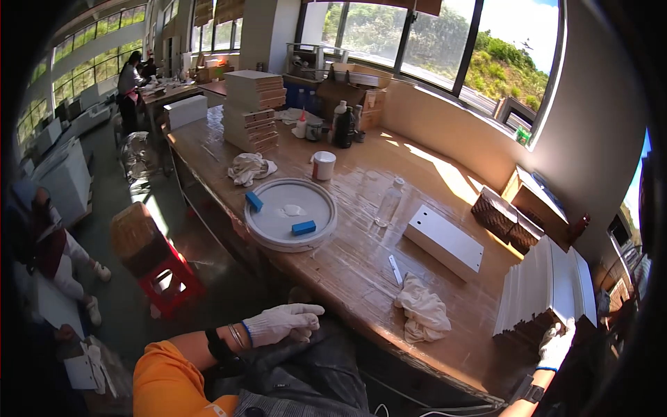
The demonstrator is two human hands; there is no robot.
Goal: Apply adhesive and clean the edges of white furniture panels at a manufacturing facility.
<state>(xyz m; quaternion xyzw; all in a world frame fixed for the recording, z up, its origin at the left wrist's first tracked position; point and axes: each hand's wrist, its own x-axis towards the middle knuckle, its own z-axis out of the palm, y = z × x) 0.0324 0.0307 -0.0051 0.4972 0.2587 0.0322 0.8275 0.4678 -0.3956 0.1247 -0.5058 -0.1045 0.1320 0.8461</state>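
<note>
My left hand (283, 325), in a white knit glove, hovers over my lap at the table's near edge. It holds nothing, and its fingers point right, loosely bent. At the far right my right hand (556, 345), also gloved, has its fingers at the near end of a white board in the upright row of boards (531, 285). Part of its grip is hidden. A single white board (445, 242) with small dark holes lies flat on the table. Near it are a crumpled white cloth (423, 309) and a narrow white strip (395, 269).
A round grey lid (267, 221) carries two blue blocks (303, 228). Behind stand a clear bottle (389, 202), white tub (324, 166), rag (251, 169), dark bottles (344, 127) and stacked boards (251, 111). A red stool (167, 281) stands left; people are farther off.
</note>
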